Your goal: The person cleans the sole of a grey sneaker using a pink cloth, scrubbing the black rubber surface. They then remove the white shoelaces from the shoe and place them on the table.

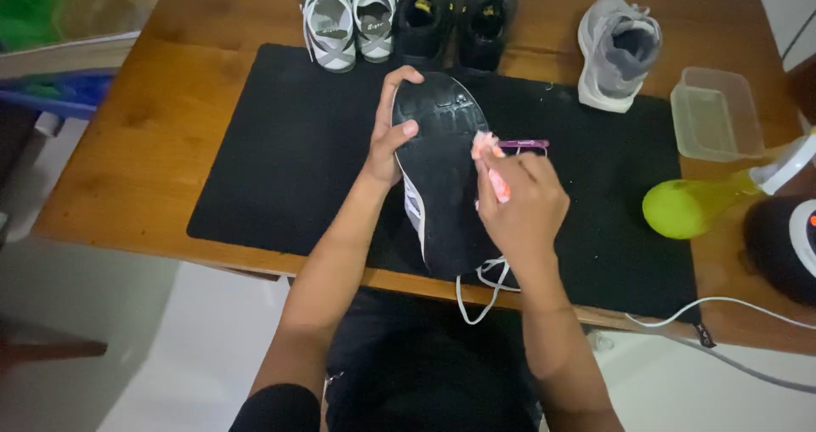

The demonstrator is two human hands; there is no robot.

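Observation:
My left hand [389,134] grips the toe end of a black shoe [442,177], which is turned sole-up over the black mat [280,160]. Its white laces [484,287] hang over the table's front edge. My right hand [518,202] holds a small brush with a pink-and-white head and purple handle [501,156] against the sole's right side.
At the back of the wooden table [136,143] stand a grey-and-white pair of shoes [348,15], a black pair [459,15] and a single grey shoe [616,49]. A clear plastic tub [714,113], a yellow-green bottle [688,207] and a white cable [722,304] lie at right.

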